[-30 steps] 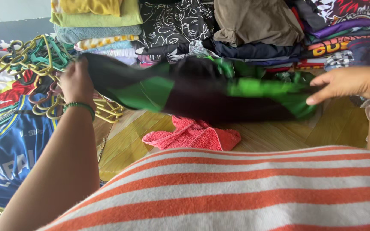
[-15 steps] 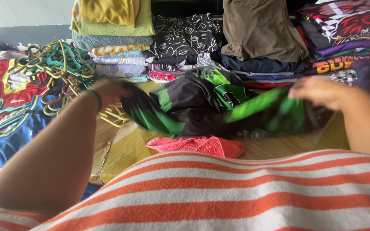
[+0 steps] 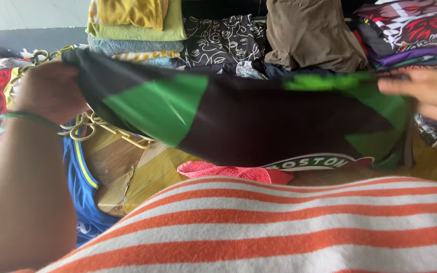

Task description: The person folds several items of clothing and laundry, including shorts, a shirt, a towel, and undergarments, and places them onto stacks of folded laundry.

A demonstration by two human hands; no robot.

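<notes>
Between left hand (image 3: 51,91) and right hand (image 3: 431,91) — jersey (image 3: 259,121), stretched

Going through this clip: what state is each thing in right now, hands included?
Left hand: shut on the jersey's left edge.
Right hand: shut on its right edge.
Black-and-green jersey: held up, spread wide.
Pink towel: lying crumpled on the floor.
Clothes stacks: folded, piled.
Plastic hangers: heaped, tangled.
Blue jersey: lying flat.

Black jersey (image 3: 259,126) with bright green panels fills the middle of the frame, white lettering edged red along its lower hem. Below it, a pink-red towel (image 3: 228,172). Bottom of frame, an orange-and-white striped shirt (image 3: 289,227). Left edge, a blue jersey (image 3: 84,187) with yellow trim; yellow hangers (image 3: 102,124) beside it.
</notes>
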